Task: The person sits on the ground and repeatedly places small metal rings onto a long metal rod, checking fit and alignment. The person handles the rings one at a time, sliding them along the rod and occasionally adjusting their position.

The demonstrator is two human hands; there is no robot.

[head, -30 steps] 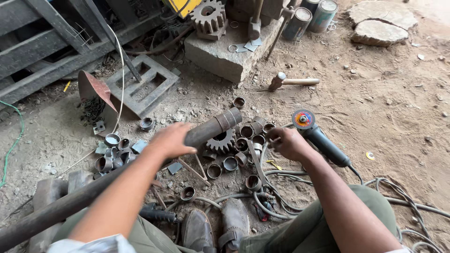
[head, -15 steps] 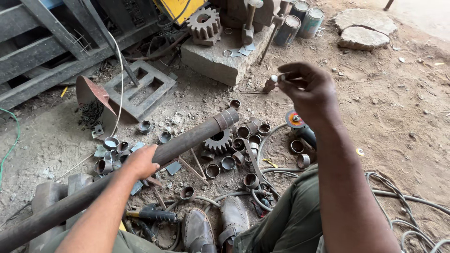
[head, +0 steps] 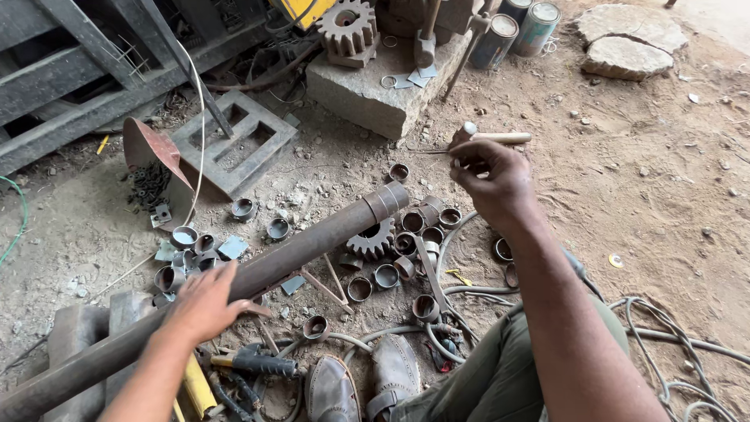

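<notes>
My left hand (head: 205, 301) lies flat, fingers spread, on the long rusty pipe (head: 258, 270) running from lower left to frame centre, steadying it. The pipe is dark, with a banded collar at its far end. My right hand (head: 492, 176), raised at centre right, pinches something small I cannot identify. Next, I judge, it must come down toward the collar.

Two tin cans, far away at the top

Two round cans (head: 517, 30) stand side by side, far and to the right, next to a grey stone block (head: 367, 90). One looks dark, one greenish with a paper label, both with pale lids.
</notes>
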